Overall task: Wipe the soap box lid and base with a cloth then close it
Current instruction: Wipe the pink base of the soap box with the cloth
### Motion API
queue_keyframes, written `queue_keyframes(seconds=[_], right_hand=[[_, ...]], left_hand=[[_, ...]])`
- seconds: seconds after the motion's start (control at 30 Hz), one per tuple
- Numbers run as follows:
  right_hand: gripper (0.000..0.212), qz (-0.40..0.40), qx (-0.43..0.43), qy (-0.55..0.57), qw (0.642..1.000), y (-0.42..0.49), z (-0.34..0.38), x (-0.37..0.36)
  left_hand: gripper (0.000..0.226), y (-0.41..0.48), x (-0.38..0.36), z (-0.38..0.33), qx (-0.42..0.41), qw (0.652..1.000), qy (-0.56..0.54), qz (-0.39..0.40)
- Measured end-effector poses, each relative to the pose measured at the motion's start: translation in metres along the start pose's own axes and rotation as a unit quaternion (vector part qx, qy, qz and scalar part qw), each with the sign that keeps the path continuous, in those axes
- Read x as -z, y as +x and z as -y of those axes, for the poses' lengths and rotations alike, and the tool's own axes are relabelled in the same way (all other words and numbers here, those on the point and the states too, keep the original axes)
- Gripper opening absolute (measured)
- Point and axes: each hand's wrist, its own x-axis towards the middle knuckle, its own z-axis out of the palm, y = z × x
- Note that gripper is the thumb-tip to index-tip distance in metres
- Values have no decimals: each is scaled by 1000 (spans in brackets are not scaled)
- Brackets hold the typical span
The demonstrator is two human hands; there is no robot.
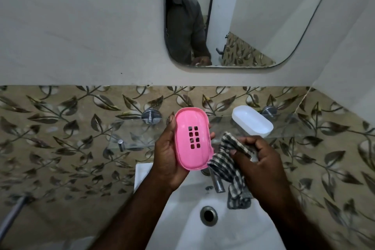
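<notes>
My left hand (165,156) grips the pink soap box base (191,138) upright over the sink, its inner face with several square drain holes turned toward me. To its right, my right hand (261,160) holds a bunched black-and-white checked cloth (229,164), whose tail hangs down over the tap. The cloth's edge lies close to the base's lower right corner; whether they touch I cannot tell. The white translucent lid (252,121) lies on the glass shelf behind my right hand, apart from both hands.
A glass shelf (132,134) on chrome brackets spans the leaf-patterned tiled wall. Below is a white sink (182,219) with a chrome tap (218,184) and drain (209,215). A mirror (243,16) hangs above. A metal pipe (12,217) is at the lower left.
</notes>
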Motion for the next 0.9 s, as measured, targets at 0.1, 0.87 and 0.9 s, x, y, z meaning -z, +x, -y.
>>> queue_keyframes(seconds=[0.1,0.87,0.9], right_hand=[[27,-23,89,-81,992,3,15,-1],[21,87,53,-269,958,4,2,-47],[21,89,46,-264,959,6,1,-47]], left_hand=[[69,-1,3,5,-19,999,21,-24],[65,12,7,11,-67,989,113,-74],[65,13,6,11,-64,987,124,-77]])
